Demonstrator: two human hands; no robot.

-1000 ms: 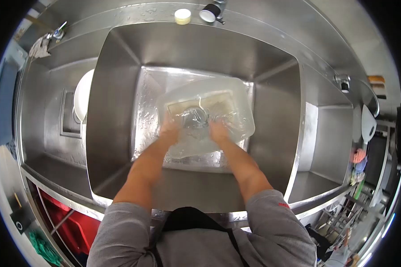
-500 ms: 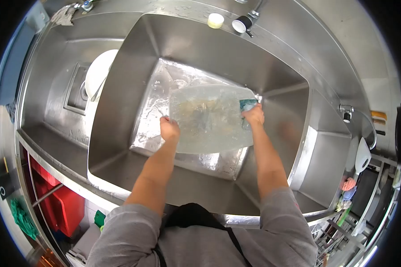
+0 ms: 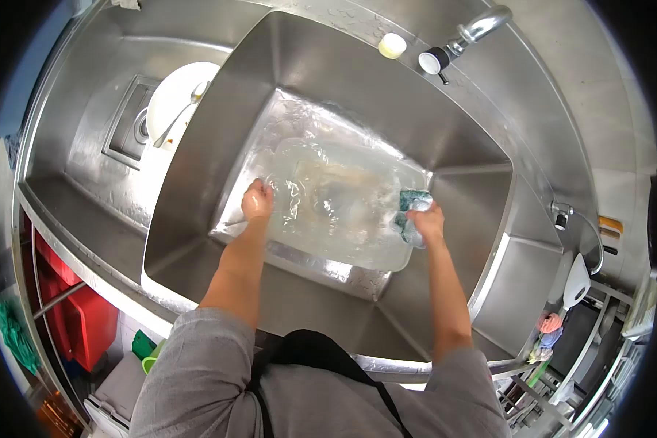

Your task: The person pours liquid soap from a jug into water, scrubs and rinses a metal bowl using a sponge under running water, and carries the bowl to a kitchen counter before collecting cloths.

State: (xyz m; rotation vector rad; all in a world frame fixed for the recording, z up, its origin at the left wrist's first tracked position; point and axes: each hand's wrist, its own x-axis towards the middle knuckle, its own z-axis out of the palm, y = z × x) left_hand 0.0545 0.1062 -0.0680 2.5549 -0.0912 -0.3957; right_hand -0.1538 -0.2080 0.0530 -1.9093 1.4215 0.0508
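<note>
A translucent plastic tub with cloudy water in it is in the large steel sink. My left hand closes on the left edge of the tub, fingers curled. At the tub's right side my right hand grips a green scouring pad with whitish suds on it. The pad touches or lies very near the right rim; I cannot tell which. Water in the tub looks rippled and glints near my left hand. The underside of the tub is hidden.
White dishes with a spoon stand at the left edge of the sink. A tap and a small pale yellow container are on the back ledge. A hose tap is at the right. Below left is a red bin.
The tub's right end has swung nearer my body, and its water now ripples. My right hand has come down with the scouring pad. My left hand still holds the left edge. The view has shifted.
</note>
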